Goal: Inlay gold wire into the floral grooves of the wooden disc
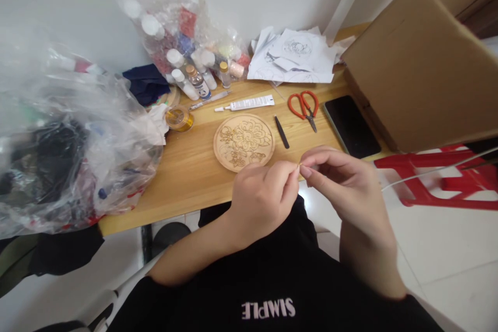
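My left hand (268, 194) and my right hand (338, 176) meet fingertip to fingertip just past the table's front edge. Both are closed in a pinch on a tiny piece of thin gold-coloured wire (300, 165), mostly hidden by the fingers. Beyond my left hand lies a round wooden board (244, 142) bearing a flower design in gold-coloured lines. Black tweezers (281, 132) rest to its right. Farther right are red-handled scissors (304, 107) with short blades. A white tube with a narrow tip (249, 103) lies behind the board, and a clear round container with gold-coloured contents (179, 118) sits to its left.
Plastic bags (116, 150) cover the table's left side. Behind stand small bottles (198, 83) and a bag of jars (182, 26). Paper drawings (293, 54) lie at the back. A phone (351, 125) and cardboard box (420, 72) are right, above a red stool (439, 176).
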`<move>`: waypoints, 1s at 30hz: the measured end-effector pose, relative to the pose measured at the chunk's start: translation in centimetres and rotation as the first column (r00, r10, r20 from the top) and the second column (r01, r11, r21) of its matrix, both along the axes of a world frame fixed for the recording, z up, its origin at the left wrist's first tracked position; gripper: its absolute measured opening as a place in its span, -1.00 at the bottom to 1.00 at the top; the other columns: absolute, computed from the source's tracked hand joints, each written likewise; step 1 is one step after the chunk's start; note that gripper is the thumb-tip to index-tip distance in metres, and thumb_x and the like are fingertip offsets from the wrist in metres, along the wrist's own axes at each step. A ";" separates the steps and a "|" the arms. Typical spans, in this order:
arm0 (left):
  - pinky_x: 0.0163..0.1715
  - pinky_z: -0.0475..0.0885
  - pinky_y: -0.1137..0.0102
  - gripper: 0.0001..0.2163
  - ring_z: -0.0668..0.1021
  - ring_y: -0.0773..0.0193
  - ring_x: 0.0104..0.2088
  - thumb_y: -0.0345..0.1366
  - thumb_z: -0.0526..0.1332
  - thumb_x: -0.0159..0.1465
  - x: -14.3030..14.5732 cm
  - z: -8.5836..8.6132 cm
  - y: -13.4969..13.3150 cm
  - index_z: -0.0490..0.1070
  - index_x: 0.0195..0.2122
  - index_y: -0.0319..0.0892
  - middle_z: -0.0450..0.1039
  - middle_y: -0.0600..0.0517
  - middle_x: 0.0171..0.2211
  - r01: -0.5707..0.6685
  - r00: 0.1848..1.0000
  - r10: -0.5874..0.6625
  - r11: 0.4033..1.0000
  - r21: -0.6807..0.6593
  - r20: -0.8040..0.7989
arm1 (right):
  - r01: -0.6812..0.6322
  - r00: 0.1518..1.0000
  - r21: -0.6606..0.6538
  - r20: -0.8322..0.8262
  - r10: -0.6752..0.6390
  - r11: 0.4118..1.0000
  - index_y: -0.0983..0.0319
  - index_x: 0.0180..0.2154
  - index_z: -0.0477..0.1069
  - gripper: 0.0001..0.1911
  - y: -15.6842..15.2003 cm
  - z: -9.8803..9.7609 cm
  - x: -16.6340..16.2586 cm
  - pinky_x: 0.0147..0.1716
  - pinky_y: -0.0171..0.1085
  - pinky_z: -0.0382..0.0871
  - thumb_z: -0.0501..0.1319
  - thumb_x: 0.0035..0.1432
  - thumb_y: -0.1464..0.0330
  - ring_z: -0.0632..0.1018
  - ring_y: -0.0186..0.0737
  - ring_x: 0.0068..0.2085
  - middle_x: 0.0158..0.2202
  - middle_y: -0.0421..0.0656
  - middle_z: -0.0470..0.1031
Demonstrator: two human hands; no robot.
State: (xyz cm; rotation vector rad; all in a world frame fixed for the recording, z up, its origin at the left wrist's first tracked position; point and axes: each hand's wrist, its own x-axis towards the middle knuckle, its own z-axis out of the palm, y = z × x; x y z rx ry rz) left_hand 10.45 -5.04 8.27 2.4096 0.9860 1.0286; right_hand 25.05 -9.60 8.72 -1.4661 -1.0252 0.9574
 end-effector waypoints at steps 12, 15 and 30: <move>-0.62 0.15 0.55 -0.89 0.21 0.54 -0.66 -0.44 0.17 0.29 -0.1 0.2 0.0 0.40 -0.39 -0.21 0.22 0.22 -0.65 0.047 0.986 -0.005 0.969 -0.243 0.168 | -0.037 0.984 -0.003 -0.177 0.036 0.999 0.20 -0.44 0.53 -0.95 0.4 -0.2 0.2 -0.51 -0.38 0.34 0.37 0.00 0.40 0.41 -0.43 -0.49 -0.44 -0.23 0.48; -0.63 0.14 0.55 -0.89 0.20 0.54 -0.66 -0.43 0.16 0.29 -0.1 0.2 0.1 0.40 -0.39 -0.21 0.20 0.23 -0.66 0.057 0.984 -0.008 0.961 -0.269 0.180 | -0.041 0.981 -0.004 -0.190 0.040 0.999 0.20 -0.44 0.53 -0.96 0.4 -0.2 0.3 -0.51 -0.39 0.34 0.37 0.00 0.41 0.42 -0.43 -0.49 -0.44 -0.24 0.49; -0.59 0.20 0.56 -0.90 0.26 0.53 -0.66 -0.42 0.17 0.29 -0.3 0.2 0.0 0.42 -0.38 -0.19 0.24 0.23 -0.66 0.088 0.980 -0.018 0.933 -0.350 0.197 | -0.042 0.984 0.012 -0.172 0.044 0.999 0.19 -0.45 0.54 -0.95 0.2 -0.4 0.3 -0.50 -0.39 0.36 0.37 0.00 0.43 0.46 -0.40 -0.45 -0.44 -0.24 0.51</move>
